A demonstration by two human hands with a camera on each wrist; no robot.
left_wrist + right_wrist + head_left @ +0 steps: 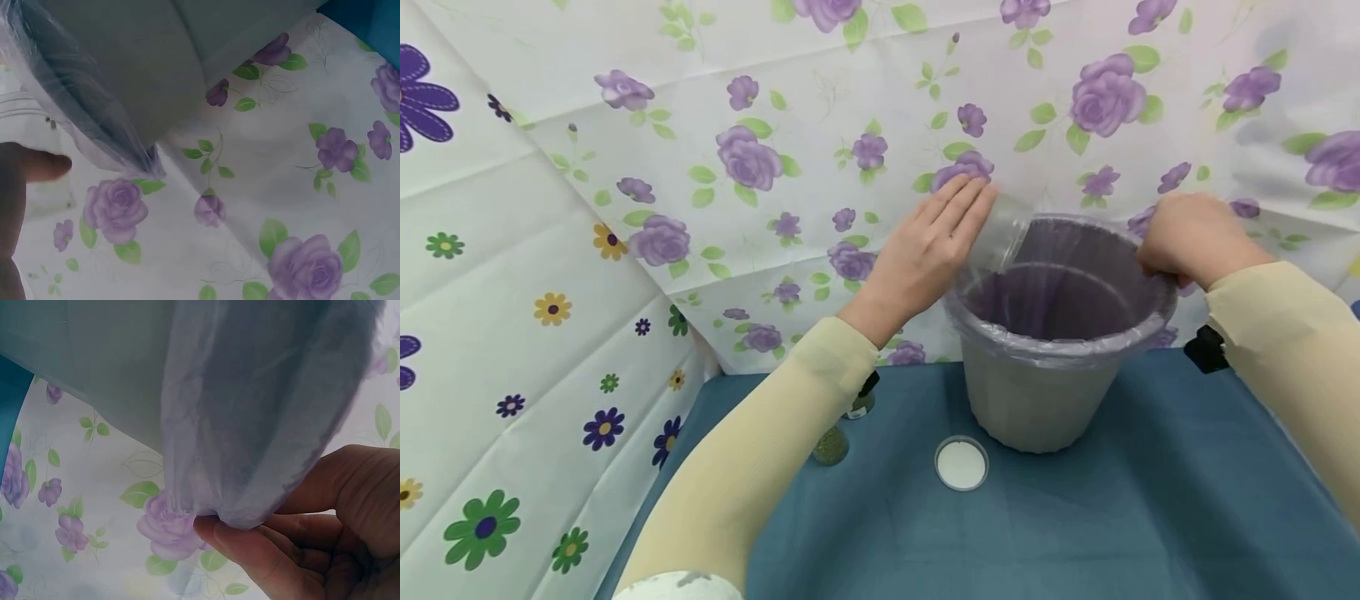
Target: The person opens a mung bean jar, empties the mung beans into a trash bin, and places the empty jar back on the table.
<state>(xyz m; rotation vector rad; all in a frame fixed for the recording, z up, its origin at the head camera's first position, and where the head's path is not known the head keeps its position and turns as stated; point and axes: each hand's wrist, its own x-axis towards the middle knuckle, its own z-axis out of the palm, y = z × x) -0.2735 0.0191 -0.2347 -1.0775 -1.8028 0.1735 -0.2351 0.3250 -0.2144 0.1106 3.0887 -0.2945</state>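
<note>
My left hand (928,246) grips a clear jar (1006,233) tilted over the left rim of a grey bin (1037,408). In the left wrist view, the jar (47,194) shows a threaded mouth with a few dark specks by it, and a thumb (47,164) lies along its side. A thin purple bin bag (1045,348) lines the bin and folds over its rim. At the bin's right rim, my right hand (1198,237) pinches the bag edge. The right wrist view shows the bag (244,487) between thumb and fingertips (225,536).
A round white lid (962,464) lies on the blue tablecloth (1045,533) before the bin. Two small containers, one with greenish contents (831,447) and a darker jar (860,406), stand partly behind my left forearm. Flowered sheeting (820,133) rises behind and at the left.
</note>
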